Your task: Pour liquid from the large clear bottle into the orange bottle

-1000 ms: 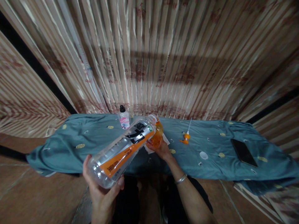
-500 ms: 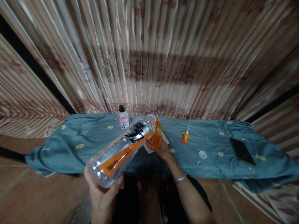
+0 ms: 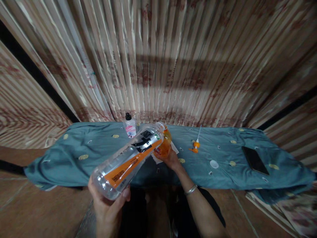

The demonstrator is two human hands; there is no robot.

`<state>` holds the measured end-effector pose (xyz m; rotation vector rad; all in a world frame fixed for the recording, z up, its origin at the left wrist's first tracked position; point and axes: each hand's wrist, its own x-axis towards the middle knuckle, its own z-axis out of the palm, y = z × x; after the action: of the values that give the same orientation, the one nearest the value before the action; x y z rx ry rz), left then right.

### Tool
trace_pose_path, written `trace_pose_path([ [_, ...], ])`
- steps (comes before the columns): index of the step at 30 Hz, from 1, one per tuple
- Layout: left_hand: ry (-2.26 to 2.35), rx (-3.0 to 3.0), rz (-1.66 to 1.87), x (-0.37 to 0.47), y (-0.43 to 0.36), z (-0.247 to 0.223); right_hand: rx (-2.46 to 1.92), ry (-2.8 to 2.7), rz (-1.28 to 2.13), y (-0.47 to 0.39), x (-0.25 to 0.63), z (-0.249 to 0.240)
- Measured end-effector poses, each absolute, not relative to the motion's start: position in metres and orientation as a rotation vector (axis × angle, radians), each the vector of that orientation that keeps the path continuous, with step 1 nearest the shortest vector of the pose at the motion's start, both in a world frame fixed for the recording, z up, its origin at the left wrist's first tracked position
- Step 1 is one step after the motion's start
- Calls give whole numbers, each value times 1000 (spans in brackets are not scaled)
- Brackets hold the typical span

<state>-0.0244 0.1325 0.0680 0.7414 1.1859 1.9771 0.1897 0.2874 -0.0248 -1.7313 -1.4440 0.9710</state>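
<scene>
While tilted: large clear plastic bottle with orange label (image 3: 128, 159), mouth at small orange-filled bottle (image 3: 163, 145).
Left hand (image 3: 107, 201): grips its base.
Right hand (image 3: 170, 159): wrapped around orange bottle, fingers mostly hidden.
Around: orange pump nozzle (image 3: 194, 146), white cap (image 3: 214, 164), black phone (image 3: 255, 160), on teal cloth (image 3: 74, 162).

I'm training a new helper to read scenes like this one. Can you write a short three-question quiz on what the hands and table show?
1. True or false: the left hand holds the big clear bottle upright.
2. What does the right hand grip?
A. the phone
B. the small orange bottle
C. the pump top
3. Which thing stands at the back of the blue cloth, near the curtain?

Key
1. False: it is tilted, mouth toward the small orange bottle.
2. B
3. The small white bottle with a black cap.
</scene>
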Motion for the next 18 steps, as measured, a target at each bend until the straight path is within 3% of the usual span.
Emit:
trace_pose_path([
  [18, 1140, 713, 1982, -27, 134, 68, -1629, -1422, 995, 291, 195, -36],
])
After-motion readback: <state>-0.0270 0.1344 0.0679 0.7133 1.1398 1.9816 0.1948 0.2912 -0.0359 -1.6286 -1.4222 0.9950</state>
